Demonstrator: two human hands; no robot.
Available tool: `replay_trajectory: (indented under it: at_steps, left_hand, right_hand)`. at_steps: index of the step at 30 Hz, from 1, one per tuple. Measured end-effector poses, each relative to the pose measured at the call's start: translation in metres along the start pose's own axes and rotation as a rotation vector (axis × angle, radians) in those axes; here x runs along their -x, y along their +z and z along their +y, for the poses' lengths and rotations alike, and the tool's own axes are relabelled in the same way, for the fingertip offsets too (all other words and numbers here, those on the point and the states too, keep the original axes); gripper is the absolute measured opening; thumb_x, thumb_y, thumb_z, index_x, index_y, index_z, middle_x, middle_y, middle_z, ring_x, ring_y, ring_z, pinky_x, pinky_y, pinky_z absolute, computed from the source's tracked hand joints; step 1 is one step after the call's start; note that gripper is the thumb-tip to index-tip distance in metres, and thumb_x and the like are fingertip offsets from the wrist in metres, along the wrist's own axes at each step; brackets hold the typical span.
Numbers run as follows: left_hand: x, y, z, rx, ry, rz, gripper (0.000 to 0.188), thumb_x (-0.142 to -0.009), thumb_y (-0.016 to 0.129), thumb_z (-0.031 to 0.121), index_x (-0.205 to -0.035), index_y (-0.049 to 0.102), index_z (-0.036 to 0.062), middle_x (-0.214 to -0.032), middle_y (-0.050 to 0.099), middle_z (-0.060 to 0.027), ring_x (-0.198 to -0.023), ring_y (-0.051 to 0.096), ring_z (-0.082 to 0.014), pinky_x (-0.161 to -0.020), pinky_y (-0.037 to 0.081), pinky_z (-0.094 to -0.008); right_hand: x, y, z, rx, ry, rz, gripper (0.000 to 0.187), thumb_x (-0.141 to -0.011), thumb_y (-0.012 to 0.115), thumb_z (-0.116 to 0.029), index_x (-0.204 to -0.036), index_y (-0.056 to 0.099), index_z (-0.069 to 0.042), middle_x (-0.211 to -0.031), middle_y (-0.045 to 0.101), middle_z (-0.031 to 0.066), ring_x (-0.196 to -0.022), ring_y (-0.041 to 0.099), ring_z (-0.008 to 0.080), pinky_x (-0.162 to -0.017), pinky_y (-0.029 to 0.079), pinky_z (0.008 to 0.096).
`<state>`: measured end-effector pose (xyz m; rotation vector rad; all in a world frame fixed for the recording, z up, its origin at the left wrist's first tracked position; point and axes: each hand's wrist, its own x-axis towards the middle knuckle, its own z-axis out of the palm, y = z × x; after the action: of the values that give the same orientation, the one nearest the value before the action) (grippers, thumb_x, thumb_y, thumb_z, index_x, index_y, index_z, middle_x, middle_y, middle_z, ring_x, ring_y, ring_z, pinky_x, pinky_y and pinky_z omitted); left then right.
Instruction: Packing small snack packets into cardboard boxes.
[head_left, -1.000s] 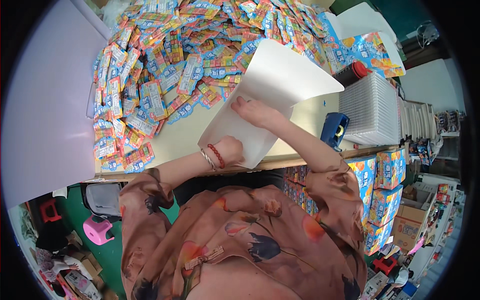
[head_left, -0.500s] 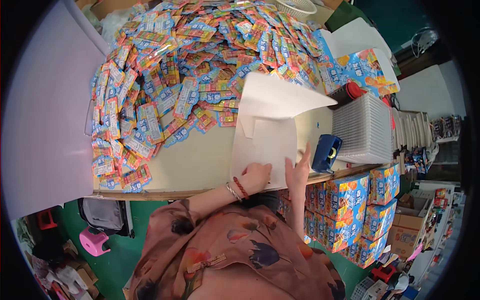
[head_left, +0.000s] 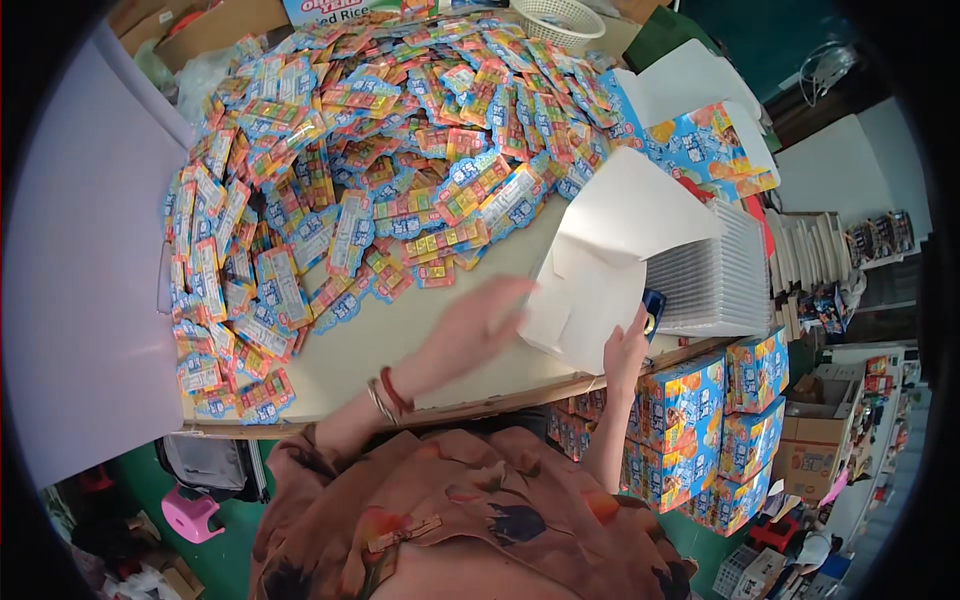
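A white folded cardboard sheet (head_left: 610, 260) stands tilted at the right end of the table, its flap leaning over a stack of clear plastic trays (head_left: 715, 275). My right hand (head_left: 626, 350) grips the sheet's lower right edge. My left hand (head_left: 470, 325), blurred, hovers open just left of the sheet above the bare tabletop, with bracelets on the wrist. A big heap of colourful flat packets (head_left: 370, 170) covers the far and left part of the table (head_left: 400, 350).
Printed blue and orange cartons (head_left: 715, 420) are stacked below the table's right end. A flat printed carton (head_left: 705, 150) and a white basket (head_left: 565, 18) lie at the far right. A pale panel (head_left: 80, 270) stands on the left. A pink stool (head_left: 190, 515) sits on the green floor.
The white sheet moved right, toward the trays. My left hand came off it and swung left over the table. My right hand shifted to the sheet's lower right edge.
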<state>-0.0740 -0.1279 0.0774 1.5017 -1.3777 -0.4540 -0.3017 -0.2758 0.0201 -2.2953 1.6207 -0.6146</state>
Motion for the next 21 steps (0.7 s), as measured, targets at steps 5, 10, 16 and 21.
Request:
replay_trajectory:
  at_steps: [5, 10, 16, 21]
  left_hand:
    - [-0.030, -0.037, -0.093, 0.152, -0.155, 0.121, 0.030, -0.091, 0.059, 0.011, -0.119, 0.055, 0.0041, -0.112, 0.061, -0.0123, -0.093, 0.064, -0.0233, -0.079, 0.051, -0.0337]
    - [-0.019, -0.072, -0.113, 0.152, -0.329, 0.185, 0.028, -0.093, 0.057, 0.011, -0.119, 0.054, 0.0028, -0.109, 0.063, -0.0078, -0.092, 0.065, -0.0174, -0.076, 0.052, -0.0297]
    - [0.030, -0.100, -0.136, 0.339, -0.515, 0.350, 0.035, -0.093, 0.057, 0.012, -0.127, 0.049, 0.0057, -0.116, 0.060, -0.0088, -0.094, 0.064, -0.0147, -0.075, 0.051, -0.0274]
    - [0.044, -0.151, -0.144, 0.609, -0.549, 0.800, 0.048, -0.091, 0.060, 0.018, -0.133, 0.042, 0.0030, -0.124, 0.055, -0.0115, -0.107, 0.060, -0.0197, -0.087, 0.050, -0.0308]
  right_hand:
    - [-0.029, 0.009, -0.019, 0.038, 0.004, -0.087, 0.057, -0.086, 0.057, -0.004, -0.137, 0.031, 0.003, -0.086, 0.063, 0.0261, -0.078, 0.063, 0.0426, -0.068, 0.050, 0.0476]
    - [-0.026, 0.000, -0.061, 0.246, -0.124, 0.196, 0.056, -0.090, 0.060, -0.019, -0.138, 0.035, -0.001, -0.105, 0.060, 0.0211, -0.093, 0.058, 0.0392, -0.075, 0.048, 0.0463]
    - [-0.003, 0.003, -0.170, -0.467, -0.447, -0.073, 0.037, -0.088, 0.062, -0.006, -0.123, 0.054, -0.003, -0.113, 0.060, 0.0151, -0.105, 0.058, 0.0313, -0.090, 0.046, 0.0374]
    - [-0.047, 0.108, -0.242, -1.112, -0.208, -0.427, 0.046, -0.095, 0.059, -0.023, -0.132, 0.046, 0.000, -0.116, 0.057, 0.0093, -0.107, 0.058, 0.0195, -0.087, 0.048, 0.0336]
